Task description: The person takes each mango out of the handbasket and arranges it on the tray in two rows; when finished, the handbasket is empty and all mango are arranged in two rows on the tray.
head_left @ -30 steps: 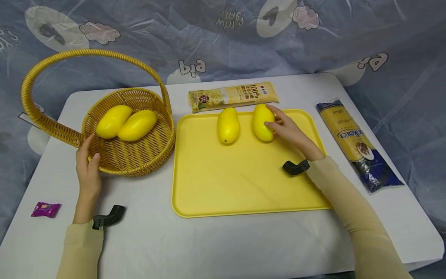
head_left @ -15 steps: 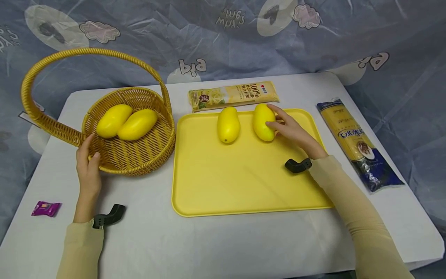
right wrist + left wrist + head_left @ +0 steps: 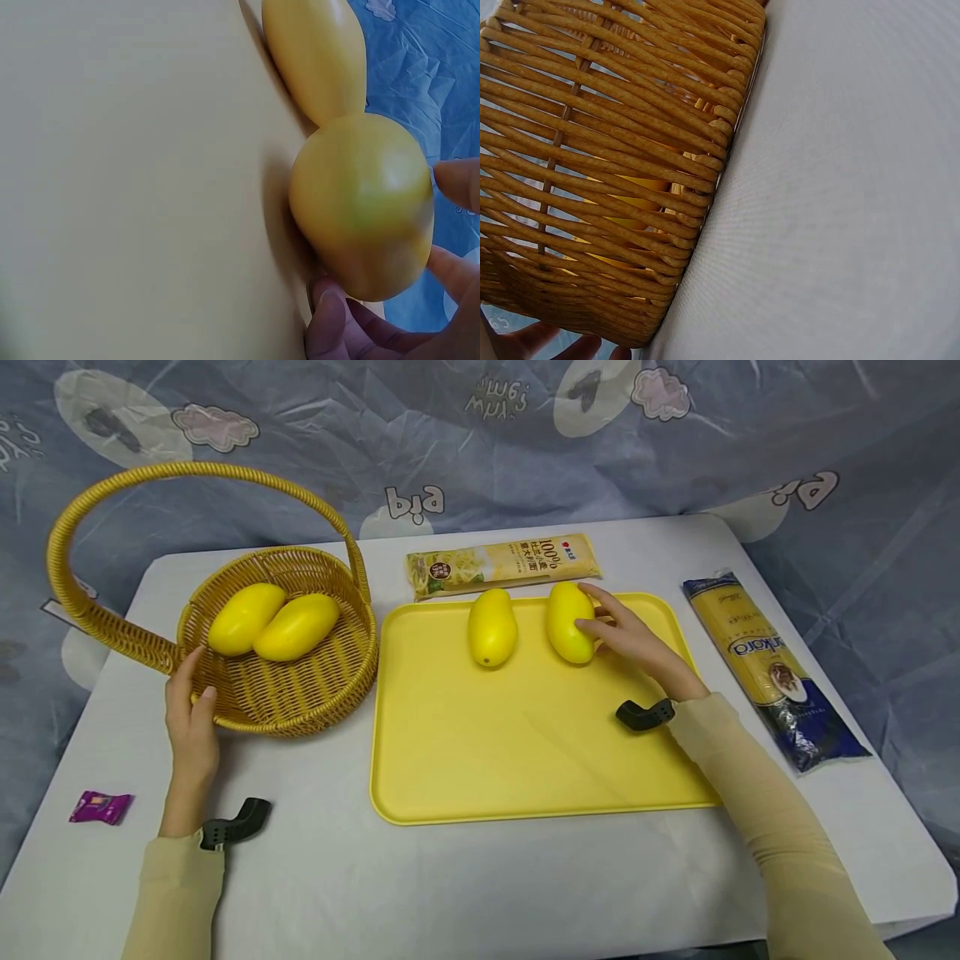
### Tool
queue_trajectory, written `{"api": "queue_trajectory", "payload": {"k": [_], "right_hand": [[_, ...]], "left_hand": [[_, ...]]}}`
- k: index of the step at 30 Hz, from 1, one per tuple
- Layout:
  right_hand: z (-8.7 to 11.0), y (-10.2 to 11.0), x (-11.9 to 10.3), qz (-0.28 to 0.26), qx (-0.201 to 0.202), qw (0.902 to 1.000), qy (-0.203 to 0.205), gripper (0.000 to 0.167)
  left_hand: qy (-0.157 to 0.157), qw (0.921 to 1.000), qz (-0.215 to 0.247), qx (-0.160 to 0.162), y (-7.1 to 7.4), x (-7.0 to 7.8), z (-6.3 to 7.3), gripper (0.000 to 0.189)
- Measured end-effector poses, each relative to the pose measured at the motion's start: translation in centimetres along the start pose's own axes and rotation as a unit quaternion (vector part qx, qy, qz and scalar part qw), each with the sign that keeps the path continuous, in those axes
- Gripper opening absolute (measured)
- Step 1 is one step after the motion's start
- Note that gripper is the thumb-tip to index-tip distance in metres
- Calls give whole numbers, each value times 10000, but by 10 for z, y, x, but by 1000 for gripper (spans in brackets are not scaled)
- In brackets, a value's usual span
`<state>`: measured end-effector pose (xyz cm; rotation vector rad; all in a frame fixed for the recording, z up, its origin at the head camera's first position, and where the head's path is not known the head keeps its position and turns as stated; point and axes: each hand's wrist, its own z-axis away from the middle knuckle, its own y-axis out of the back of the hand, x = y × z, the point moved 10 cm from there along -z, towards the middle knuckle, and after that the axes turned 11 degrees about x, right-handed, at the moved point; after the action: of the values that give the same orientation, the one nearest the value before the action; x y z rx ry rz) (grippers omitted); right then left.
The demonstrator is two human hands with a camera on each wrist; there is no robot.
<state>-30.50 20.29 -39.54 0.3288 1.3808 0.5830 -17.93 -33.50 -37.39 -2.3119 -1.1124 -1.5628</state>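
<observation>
My left hand [image 3: 193, 727] grips the near left rim of a woven basket [image 3: 300, 722] with a tall arched handle. Two yellow mangoes [image 3: 296, 627] lie inside it. In the left wrist view, fingertips [image 3: 581, 349] rest against the outer wicker wall. On a yellow tray [image 3: 480, 760], my right hand [image 3: 626, 639] holds a mango [image 3: 570, 622] from its right side, fingers and thumb spread around it. The right wrist view shows this mango [image 3: 367, 202] close over the tray, with fingers at its lower side. A second mango [image 3: 492, 628] lies to its left on the tray.
Behind the tray lies a pasta packet [image 3: 502, 567]. A blue and gold packet [image 3: 772, 668] lies along the table's right side. A small purple wrapped sweet [image 3: 101, 807] sits at the left on the white table [image 3: 315, 877]. A printed grey-blue sheet [image 3: 480, 443] hangs behind.
My right wrist has shifted very slightly to the right, its fingers still on the same mango. The left hand and the basket stay where they were.
</observation>
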Motion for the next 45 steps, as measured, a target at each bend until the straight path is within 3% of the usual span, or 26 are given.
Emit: {"api": "queue_trajectory", "payload": {"k": [12, 20, 27, 35, 45], "right_hand": [[1, 3, 3, 36, 109, 9999, -75, 69], [5, 8, 0, 135, 144, 9998, 67, 69], [11, 19, -8, 549, 362, 9975, 276, 66], [19, 34, -30, 1082, 944, 9859, 865, 59], [35, 33, -73, 482, 1508, 9773, 1410, 49]], "left_hand": [[-113, 9999, 68, -3, 0, 10, 2, 50], [-75, 10000, 15, 37, 1, 6, 0, 49], [-73, 10000, 19, 59, 1, 1, -1, 50], [-4, 10000, -82, -1, 1, -6, -1, 50], [-29, 10000, -2, -36, 1, -5, -1, 49]]}}
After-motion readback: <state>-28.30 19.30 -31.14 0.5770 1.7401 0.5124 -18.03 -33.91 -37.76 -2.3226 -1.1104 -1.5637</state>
